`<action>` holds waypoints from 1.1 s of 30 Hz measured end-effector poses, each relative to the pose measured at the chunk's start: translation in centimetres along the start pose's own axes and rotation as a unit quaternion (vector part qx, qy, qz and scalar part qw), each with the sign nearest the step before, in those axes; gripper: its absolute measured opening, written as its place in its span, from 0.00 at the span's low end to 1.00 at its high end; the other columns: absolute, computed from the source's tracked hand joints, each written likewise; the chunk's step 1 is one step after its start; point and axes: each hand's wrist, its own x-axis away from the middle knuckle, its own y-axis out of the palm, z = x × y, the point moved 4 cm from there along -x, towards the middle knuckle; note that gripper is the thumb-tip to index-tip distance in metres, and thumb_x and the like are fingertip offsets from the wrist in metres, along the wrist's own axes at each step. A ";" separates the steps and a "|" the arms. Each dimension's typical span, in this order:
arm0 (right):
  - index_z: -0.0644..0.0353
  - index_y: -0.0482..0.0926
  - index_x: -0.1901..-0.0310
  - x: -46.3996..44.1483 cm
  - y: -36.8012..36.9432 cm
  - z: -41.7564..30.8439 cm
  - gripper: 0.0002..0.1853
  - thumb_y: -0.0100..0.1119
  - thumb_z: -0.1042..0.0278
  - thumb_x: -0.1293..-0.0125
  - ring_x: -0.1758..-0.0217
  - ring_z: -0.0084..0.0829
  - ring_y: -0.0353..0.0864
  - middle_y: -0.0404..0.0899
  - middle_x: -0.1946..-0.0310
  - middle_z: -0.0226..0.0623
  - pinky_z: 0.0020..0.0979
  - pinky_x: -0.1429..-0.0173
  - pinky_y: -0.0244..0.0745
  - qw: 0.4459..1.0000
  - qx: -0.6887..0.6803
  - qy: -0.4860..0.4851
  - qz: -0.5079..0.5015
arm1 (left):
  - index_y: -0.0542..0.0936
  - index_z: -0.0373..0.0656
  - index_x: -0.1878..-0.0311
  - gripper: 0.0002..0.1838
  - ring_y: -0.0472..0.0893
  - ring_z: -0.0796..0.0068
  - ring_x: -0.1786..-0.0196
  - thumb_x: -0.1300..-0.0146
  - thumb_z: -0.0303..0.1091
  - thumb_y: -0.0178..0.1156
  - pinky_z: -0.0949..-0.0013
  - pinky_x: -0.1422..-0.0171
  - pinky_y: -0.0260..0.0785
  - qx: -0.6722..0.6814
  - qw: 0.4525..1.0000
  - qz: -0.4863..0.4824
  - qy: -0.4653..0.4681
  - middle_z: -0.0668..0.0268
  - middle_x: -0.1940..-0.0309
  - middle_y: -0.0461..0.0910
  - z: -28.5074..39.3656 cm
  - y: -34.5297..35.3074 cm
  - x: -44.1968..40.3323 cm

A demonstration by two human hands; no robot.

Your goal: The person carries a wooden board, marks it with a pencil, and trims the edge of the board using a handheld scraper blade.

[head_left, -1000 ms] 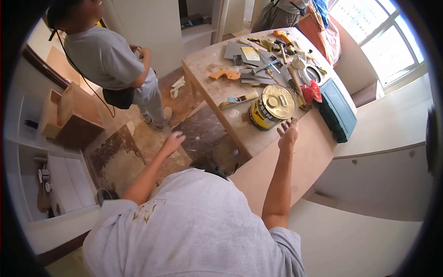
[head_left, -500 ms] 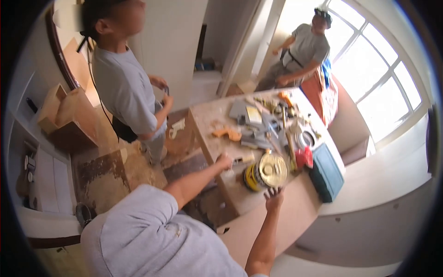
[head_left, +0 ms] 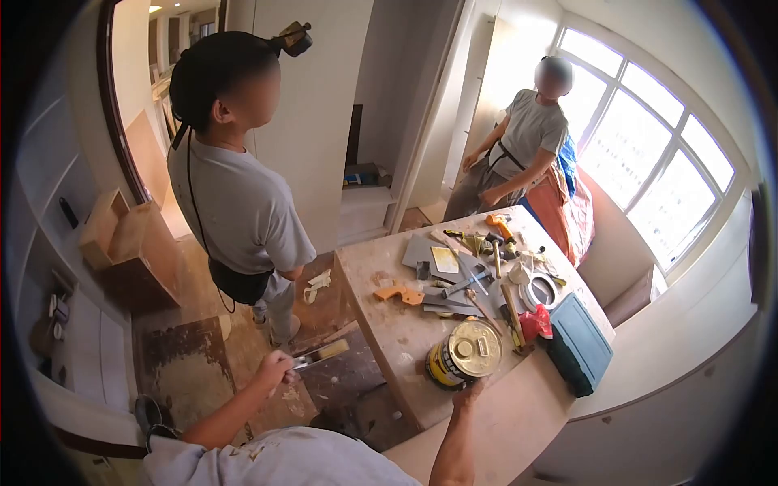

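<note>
My left hand (head_left: 277, 368) is closed around the handle of a paintbrush (head_left: 324, 352), whose pale bristles point right, over the floor beside the table. My right hand (head_left: 468, 394) is at the near side of a yellow and black can (head_left: 463, 354) with a gold lid, touching or almost touching it; its fingers are partly hidden against the can. The can stands on the wooden table (head_left: 389, 356). Beyond it lie an orange saw handle (head_left: 399, 295), a hammer (head_left: 466, 282), a roll of tape (head_left: 539, 292) and a red bag (head_left: 535, 323).
A teal case (head_left: 579, 343) lies at the table's right edge. One person (head_left: 235, 202) stands left of the table, another (head_left: 527, 138) behind it near the window. A wooden box (head_left: 134, 251) is on the left, a worn board (head_left: 186, 364) on the floor.
My left hand reached to the table, took the paintbrush and drew it back left. My right hand has come closer against the can. The view has tilted up, showing more of both people.
</note>
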 end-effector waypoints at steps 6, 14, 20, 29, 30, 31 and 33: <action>0.52 0.64 0.21 -0.8 1.0 5.1 0.43 0.38 0.26 0.24 0.19 0.37 0.58 0.64 0.22 0.34 0.44 0.19 0.54 0.999 -0.017 -0.016 0.039 | 0.75 0.38 0.56 0.06 0.78 0.73 0.78 0.27 0.31 0.58 0.68 0.73 0.74 0.038 0.994 0.100 -0.006 0.60 0.73 0.80 -3.1 -5.1 3.0; 0.62 0.58 0.21 -2.1 6.8 11.9 0.37 0.36 0.39 0.17 0.24 0.44 0.68 0.64 0.24 0.44 0.47 0.21 0.65 0.997 -0.064 -0.012 0.046 | 0.76 0.39 0.56 0.06 0.78 0.74 0.79 0.27 0.31 0.59 0.68 0.73 0.73 0.034 0.997 0.073 -0.001 0.60 0.72 0.80 -2.1 -3.0 3.1; 0.56 0.60 0.22 1.4 11.7 10.1 0.35 0.42 0.39 0.19 0.25 0.44 0.71 0.65 0.25 0.47 0.49 0.28 0.72 0.997 -0.016 0.023 0.077 | 0.77 0.38 0.55 0.07 0.80 0.76 0.76 0.28 0.32 0.60 0.71 0.72 0.75 -0.019 1.000 -0.005 0.008 0.61 0.70 0.81 -2.0 -0.1 3.9; 0.53 0.64 0.24 5.4 6.4 6.8 0.37 0.51 0.36 0.24 0.32 0.33 0.70 0.70 0.32 0.45 0.52 0.36 0.70 0.982 0.171 0.080 -0.004 | 0.79 0.36 0.55 0.10 0.80 0.77 0.72 0.29 0.34 0.62 0.71 0.68 0.76 -0.139 0.984 -0.112 0.028 0.63 0.70 0.81 -0.3 4.8 6.3; 0.53 0.67 0.25 7.0 6.8 4.7 0.36 0.56 0.39 0.26 0.34 0.35 0.74 0.74 0.34 0.45 0.51 0.35 0.70 0.949 0.285 0.010 -0.132 | 0.79 0.37 0.55 0.10 0.80 0.77 0.72 0.29 0.35 0.62 0.71 0.68 0.76 -0.157 0.978 -0.135 0.034 0.63 0.71 0.81 -0.2 5.4 6.3; 0.54 0.69 0.26 9.6 7.3 2.8 0.36 0.60 0.41 0.28 0.36 0.37 0.77 0.77 0.36 0.44 0.50 0.33 0.70 0.883 0.390 -0.057 -0.255 | 0.79 0.37 0.55 0.10 0.80 0.77 0.72 0.29 0.35 0.61 0.71 0.68 0.75 -0.175 0.971 -0.158 0.038 0.63 0.71 0.81 -0.3 6.0 6.4; 0.56 0.71 0.28 18.2 11.0 -3.5 0.34 0.63 0.45 0.30 0.37 0.40 0.79 0.80 0.39 0.44 0.51 0.31 0.69 0.769 0.532 -0.157 -0.318 | 0.79 0.37 0.56 0.10 0.80 0.77 0.72 0.30 0.35 0.61 0.71 0.68 0.75 -0.182 0.964 -0.187 0.051 0.64 0.71 0.81 -0.1 7.5 6.6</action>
